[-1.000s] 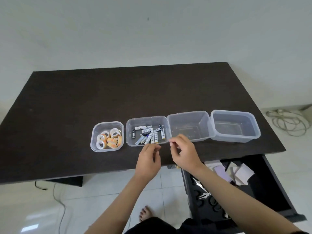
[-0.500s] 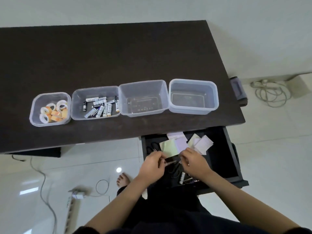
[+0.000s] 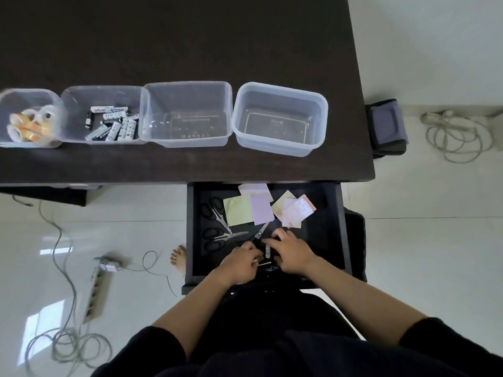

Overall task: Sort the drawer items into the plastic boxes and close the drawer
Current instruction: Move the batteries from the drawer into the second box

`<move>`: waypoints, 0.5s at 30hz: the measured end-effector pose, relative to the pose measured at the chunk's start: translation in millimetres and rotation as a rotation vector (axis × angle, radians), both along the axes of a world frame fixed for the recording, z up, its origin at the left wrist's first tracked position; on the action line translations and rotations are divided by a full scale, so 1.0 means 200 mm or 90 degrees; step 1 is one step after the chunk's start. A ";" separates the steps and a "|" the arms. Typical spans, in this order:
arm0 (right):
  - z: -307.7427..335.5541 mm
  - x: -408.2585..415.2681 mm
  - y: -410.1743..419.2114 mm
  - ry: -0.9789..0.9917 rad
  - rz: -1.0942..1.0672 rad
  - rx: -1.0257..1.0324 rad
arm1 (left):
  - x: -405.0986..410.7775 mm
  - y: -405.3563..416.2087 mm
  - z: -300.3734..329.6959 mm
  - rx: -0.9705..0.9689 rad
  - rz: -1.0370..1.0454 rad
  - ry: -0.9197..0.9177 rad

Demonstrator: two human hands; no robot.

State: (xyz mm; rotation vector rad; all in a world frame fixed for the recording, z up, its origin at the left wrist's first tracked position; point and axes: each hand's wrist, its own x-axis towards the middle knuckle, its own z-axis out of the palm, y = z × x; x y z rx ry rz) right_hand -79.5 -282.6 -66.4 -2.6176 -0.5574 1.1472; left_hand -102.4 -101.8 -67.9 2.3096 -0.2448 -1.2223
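The open black drawer (image 3: 335, 227) under the dark table (image 3: 190, 36) holds black-handled scissors (image 3: 221, 220), pastel sticky notes (image 3: 246, 210) and loose batteries. Both hands are down inside it near the front. My left hand (image 3: 241, 263) pinches a small metallic battery. My right hand (image 3: 294, 253) curls its thumb and fingers round a white battery (image 3: 268, 251). On the table stand a box of tape rolls (image 3: 27, 94), a box of batteries (image 3: 100, 88) and two empty clear boxes (image 3: 187, 84) (image 3: 280, 89).
A purple-grey bag (image 3: 386, 126) lies on the floor beside the table's right edge, with a coiled cable (image 3: 451, 134) further right. On the left floor lie a power strip (image 3: 96, 292) and loose cables (image 3: 62, 346). A bare foot (image 3: 178, 258) shows by the drawer's left side.
Both hands left the battery box on the table and dropped into the drawer, then moved nearer its front. The view tilted down toward the drawer.
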 end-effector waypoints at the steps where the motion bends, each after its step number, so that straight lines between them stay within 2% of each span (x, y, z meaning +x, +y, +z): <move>1: -0.01 0.00 0.00 0.010 0.030 -0.011 | 0.00 -0.02 -0.01 0.024 -0.020 0.004; 4: -0.02 -0.01 0.01 0.047 0.048 -0.031 | 0.00 -0.05 -0.01 0.070 -0.060 0.007; 10: -0.04 -0.03 0.01 0.086 -0.013 -0.050 | 0.01 -0.07 -0.02 0.129 -0.057 0.022; 15: -0.05 -0.03 0.00 0.091 -0.007 -0.096 | 0.01 -0.08 -0.02 0.128 -0.056 0.057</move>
